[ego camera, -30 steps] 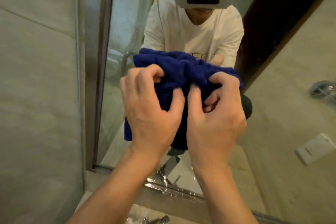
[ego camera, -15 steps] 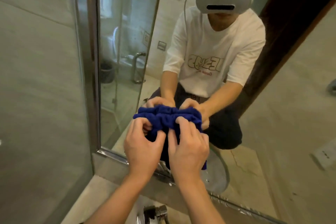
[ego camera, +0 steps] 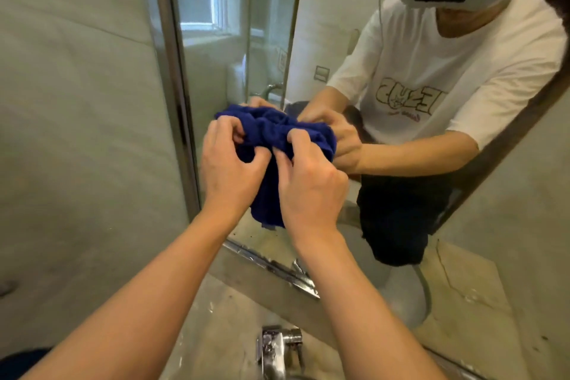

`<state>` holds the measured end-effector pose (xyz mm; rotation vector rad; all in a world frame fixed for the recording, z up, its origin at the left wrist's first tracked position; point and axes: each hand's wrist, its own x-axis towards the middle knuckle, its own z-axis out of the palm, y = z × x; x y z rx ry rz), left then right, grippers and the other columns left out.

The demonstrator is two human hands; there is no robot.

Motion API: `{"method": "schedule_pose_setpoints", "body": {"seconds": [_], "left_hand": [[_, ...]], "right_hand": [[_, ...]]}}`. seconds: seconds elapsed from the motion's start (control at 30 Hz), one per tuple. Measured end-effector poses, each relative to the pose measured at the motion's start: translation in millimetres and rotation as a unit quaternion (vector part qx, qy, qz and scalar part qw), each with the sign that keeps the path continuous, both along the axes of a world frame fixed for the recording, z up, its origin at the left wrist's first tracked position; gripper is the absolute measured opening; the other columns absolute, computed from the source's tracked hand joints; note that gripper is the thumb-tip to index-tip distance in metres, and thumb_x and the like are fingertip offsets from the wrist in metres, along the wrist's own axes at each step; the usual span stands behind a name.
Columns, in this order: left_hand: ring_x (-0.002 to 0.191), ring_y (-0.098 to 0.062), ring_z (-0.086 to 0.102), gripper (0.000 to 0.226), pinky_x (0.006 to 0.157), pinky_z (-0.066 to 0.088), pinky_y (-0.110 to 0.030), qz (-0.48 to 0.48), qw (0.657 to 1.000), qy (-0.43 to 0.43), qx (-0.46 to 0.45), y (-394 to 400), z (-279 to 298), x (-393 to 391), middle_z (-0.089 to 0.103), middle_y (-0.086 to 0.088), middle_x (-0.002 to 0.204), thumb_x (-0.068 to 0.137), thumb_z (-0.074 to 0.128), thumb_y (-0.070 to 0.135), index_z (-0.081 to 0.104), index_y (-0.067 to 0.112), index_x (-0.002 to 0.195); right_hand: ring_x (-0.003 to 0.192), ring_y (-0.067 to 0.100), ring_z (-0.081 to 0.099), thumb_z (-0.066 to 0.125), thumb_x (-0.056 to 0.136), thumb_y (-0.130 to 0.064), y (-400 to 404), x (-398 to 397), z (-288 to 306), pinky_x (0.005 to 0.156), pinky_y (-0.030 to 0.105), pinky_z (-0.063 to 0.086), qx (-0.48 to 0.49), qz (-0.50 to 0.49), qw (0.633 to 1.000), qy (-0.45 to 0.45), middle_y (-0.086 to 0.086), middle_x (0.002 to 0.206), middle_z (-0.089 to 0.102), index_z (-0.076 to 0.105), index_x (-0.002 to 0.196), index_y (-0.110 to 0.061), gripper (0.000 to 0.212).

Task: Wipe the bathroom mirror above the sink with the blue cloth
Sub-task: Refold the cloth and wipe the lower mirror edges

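The blue cloth (ego camera: 271,133) is thick, fuzzy terry. The mirror (ego camera: 339,40) is glossy glass, framed in polished metal (ego camera: 172,86). The tap (ego camera: 277,348) is shiny chrome.

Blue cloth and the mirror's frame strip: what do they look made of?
Blue cloth: soft terry-like fabric, judging by its fuzzy nap and bunched folds; likely microfibre or cotton. Frame strip: seemingly polished metal, given its bright, chrome-like reflective sheen.

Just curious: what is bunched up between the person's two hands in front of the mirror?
A blue cloth, gripped by the left hand and the right hand close to the mirror. The head view shows it.
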<state>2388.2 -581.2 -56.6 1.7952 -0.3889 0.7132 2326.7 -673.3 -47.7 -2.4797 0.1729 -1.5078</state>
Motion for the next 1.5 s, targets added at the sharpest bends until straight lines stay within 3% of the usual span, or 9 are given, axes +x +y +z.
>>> {"method": "schedule_pose_setpoints", "body": {"seconds": [0.27, 0.4, 0.53, 0.8, 1.03, 1.13, 1.3, 1.43, 1.5], "left_hand": [[0.080, -0.021, 0.049, 0.020, 0.070, 0.044, -0.038, 0.012, 0.998, -0.030, 0.057, 19.2, -35.0, 14.4, 0.049, 0.002, 0.085, 0.070, 0.059, 0.024, 0.049, 0.015, 0.085], [0.085, -0.023, 0.052, 0.025, 0.074, 0.047, -0.043, 0.034, 0.998, 0.026, 0.046, 34.2, -73.3, 20.2, 0.050, 0.004, 0.093, 0.075, 0.058, 0.031, 0.056, 0.022, 0.098], [0.076, -0.015, 0.048, 0.027, 0.066, 0.041, -0.033, 0.078, 0.990, 0.113, 0.043, 40.1, -108.7, 19.2, 0.046, 0.004, 0.090, 0.087, 0.059, 0.038, 0.053, 0.026, 0.111], [0.070, -0.005, 0.058, 0.023, 0.061, 0.039, -0.014, -0.032, 0.951, 0.296, -0.081, 23.3, -157.1, -6.2, 0.061, 0.008, 0.082, 0.092, 0.061, 0.033, 0.046, 0.025, 0.107], [0.070, -0.027, 0.067, 0.035, 0.069, 0.057, -0.050, -0.067, 0.860, 0.403, -0.306, 17.1, -165.8, -1.9, 0.067, -0.008, 0.078, 0.074, 0.061, 0.060, 0.048, 0.030, 0.087], [0.078, -0.029, 0.068, 0.054, 0.073, 0.058, -0.050, -0.048, 0.817, 0.451, -0.356, 18.7, -159.7, 10.2, 0.069, -0.008, 0.087, 0.073, 0.050, 0.078, 0.048, 0.026, 0.088], [0.085, -0.026, 0.065, 0.056, 0.082, 0.055, -0.046, 0.037, 0.808, 0.490, -0.326, 24.3, -159.1, 29.8, 0.065, -0.003, 0.092, 0.086, 0.035, 0.076, 0.048, 0.022, 0.089], [0.063, -0.020, 0.067, 0.049, 0.064, 0.060, -0.043, 0.033, 0.816, 0.466, -0.340, 7.8, -163.7, 11.5, 0.064, -0.003, 0.084, 0.092, 0.040, 0.066, 0.047, 0.018, 0.094], [0.049, -0.009, 0.063, 0.046, 0.054, 0.059, -0.038, 0.006, 0.813, 0.461, -0.355, -10.6, -163.8, -10.3, 0.063, -0.003, 0.082, 0.092, 0.044, 0.062, 0.045, 0.016, 0.095]], "right_hand": [[0.062, 0.015, 0.062, 0.065, 0.091, -0.028, 9.3, 6.9, -38.1, 0.051, 0.027, 0.046, 0.051, 0.044, 0.997, 0.022, -0.003, 0.075, 0.065, 0.063, 0.102, -0.014, 0.018], [0.063, 0.017, 0.062, 0.063, 0.092, -0.026, 28.0, 17.0, -66.3, 0.052, 0.036, 0.052, 0.056, 0.049, 0.995, 0.067, -0.001, 0.078, 0.064, 0.060, 0.106, -0.014, 0.018], [0.067, 0.010, 0.062, 0.059, 0.094, -0.024, 33.4, 19.7, -84.9, 0.060, 0.022, 0.050, 0.045, 0.053, 0.994, 0.089, -0.002, 0.087, 0.065, 0.047, 0.118, -0.019, 0.027], [0.084, 0.022, 0.055, 0.059, 0.093, -0.029, 34.5, 11.2, -115.4, 0.069, 0.038, 0.047, -0.153, -0.005, 0.972, 0.176, 0.008, 0.097, 0.058, 0.059, 0.117, -0.015, 0.028], [0.082, 0.029, 0.053, 0.054, 0.095, -0.027, 33.8, 39.0, -96.5, 0.071, 0.042, 0.039, -0.382, -0.005, 0.905, 0.185, 0.010, 0.094, 0.058, 0.061, 0.118, -0.014, 0.028], [0.089, 0.029, 0.048, 0.055, 0.092, -0.029, 37.8, 60.5, -97.1, 0.074, 0.042, 0.036, -0.432, 0.020, 0.883, 0.182, 0.010, 0.100, 0.057, 0.057, 0.123, -0.015, 0.034], [0.091, 0.028, 0.045, 0.074, 0.073, -0.027, 44.1, 91.9, -112.7, 0.076, 0.043, 0.041, -0.503, 0.029, 0.843, 0.190, 0.011, 0.102, 0.060, 0.044, 0.122, -0.011, 0.060], [0.088, 0.023, 0.036, 0.080, 0.069, -0.026, 27.9, 84.1, -105.9, 0.075, 0.036, 0.029, -0.534, 0.051, 0.829, 0.158, 0.005, 0.093, 0.065, 0.071, 0.108, -0.017, 0.041], [0.087, 0.024, 0.038, 0.078, 0.074, -0.024, 2.8, 57.2, -100.1, 0.074, 0.037, 0.030, -0.530, 0.066, 0.833, 0.142, 0.008, 0.091, 0.064, 0.071, 0.110, -0.015, 0.037]]}}
